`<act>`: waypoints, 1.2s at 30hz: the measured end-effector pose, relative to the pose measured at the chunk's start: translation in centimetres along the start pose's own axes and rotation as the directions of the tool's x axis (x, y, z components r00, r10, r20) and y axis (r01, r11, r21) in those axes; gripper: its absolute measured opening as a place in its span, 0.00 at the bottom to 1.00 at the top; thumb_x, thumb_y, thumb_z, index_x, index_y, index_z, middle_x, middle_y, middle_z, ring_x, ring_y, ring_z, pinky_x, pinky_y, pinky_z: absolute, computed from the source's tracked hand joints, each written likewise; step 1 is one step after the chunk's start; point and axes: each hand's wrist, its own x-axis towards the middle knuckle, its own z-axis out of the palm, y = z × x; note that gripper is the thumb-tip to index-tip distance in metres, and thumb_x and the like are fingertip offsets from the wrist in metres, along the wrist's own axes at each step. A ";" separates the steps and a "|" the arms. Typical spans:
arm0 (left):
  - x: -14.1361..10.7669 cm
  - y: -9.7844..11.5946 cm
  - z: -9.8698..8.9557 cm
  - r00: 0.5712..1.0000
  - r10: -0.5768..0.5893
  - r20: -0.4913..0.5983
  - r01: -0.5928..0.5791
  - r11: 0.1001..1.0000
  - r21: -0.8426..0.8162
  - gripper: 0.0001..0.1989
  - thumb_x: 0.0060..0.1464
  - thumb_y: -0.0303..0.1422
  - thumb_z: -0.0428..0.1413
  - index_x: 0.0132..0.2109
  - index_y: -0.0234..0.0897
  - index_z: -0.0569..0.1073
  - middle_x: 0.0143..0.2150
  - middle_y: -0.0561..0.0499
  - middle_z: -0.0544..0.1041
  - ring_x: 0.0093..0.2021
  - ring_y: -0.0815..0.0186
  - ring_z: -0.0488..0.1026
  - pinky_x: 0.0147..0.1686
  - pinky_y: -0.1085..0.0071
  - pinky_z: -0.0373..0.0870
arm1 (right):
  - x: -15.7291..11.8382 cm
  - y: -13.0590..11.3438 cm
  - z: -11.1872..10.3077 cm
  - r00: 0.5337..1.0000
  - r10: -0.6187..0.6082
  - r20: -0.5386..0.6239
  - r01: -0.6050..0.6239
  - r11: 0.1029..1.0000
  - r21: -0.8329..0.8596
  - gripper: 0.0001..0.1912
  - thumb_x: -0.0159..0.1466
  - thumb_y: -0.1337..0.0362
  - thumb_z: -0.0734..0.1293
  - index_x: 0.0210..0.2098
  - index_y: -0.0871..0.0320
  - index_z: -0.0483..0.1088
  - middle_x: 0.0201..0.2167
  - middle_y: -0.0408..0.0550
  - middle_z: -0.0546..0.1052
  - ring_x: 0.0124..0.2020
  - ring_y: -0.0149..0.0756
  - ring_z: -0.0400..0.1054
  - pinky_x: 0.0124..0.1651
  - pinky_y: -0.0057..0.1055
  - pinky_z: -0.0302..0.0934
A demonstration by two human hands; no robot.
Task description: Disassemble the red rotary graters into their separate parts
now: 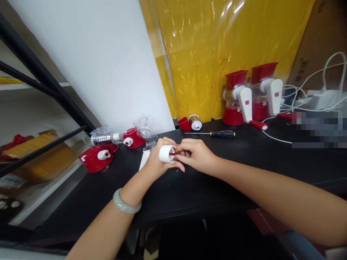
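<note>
White plastic is shining in the middle: a short, round tube with a red bit inside. The left hand is curling around it and keeping hold, with one digit sticking out below the tube's open end. The right hand is bringing its thumb and finger close together at that open end, and I can't tell if they are pinching anything.

Both hands are working over a black table. Going around the hands like a clock, a red base is sitting at nine and another red base at ten, with clear plastic parts beside them. A red cup is resting at twelve, and a metal drum is lying at one. A screwdriver is lying at two, and two red and white grinders are standing farther back that way. A white board is leaning at eleven, and shiny yellow wrap is hanging at one.

The left hand is hiding most of its own fingers. A flat white piece is poking out behind it, and I can't tell if it is joining the tube. Blurry squares are covering something at three, and the picture's edge is cutting off the shelf at nine.
</note>
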 end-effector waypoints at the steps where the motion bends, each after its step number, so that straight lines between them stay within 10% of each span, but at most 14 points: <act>1: 0.0 0.1 0.0 1.000 0.003 0.008 -0.003 1.000 0.005 0.33 0.31 0.40 0.71 0.42 0.40 0.62 0.42 0.48 0.71 0.38 0.64 0.73 0.38 0.67 0.72 | 0.0 0.0 0.0 1.000 -0.010 0.005 0.010 1.000 -0.019 0.04 0.59 0.63 0.70 0.33 0.56 0.76 0.23 0.42 0.68 0.24 0.28 0.61 0.28 0.26 0.56; 28: 0.3 1.0 0.0 0.971 -0.220 -0.097 0.240 0.911 0.336 0.25 0.41 0.38 0.67 0.42 0.39 0.64 0.39 0.52 0.72 0.36 0.65 0.73 0.34 0.70 0.67 | -0.3 -0.5 0.9 0.999 0.013 -0.041 -0.028 0.919 -0.393 0.06 0.63 0.67 0.61 0.34 0.57 0.70 0.30 0.46 0.70 0.27 0.31 0.62 0.29 0.28 0.51; 36: 0.7 0.1 -1.4 0.953 -0.117 -0.280 0.152 0.983 0.106 0.37 0.41 0.35 0.69 0.54 0.40 0.56 0.39 0.49 0.77 0.40 0.62 0.77 0.44 0.63 0.73 | 0.3 0.7 -0.3 0.999 -0.009 -0.032 0.002 0.980 -0.200 0.13 0.65 0.60 0.63 0.47 0.56 0.71 0.29 0.45 0.70 0.26 0.29 0.64 0.32 0.28 0.60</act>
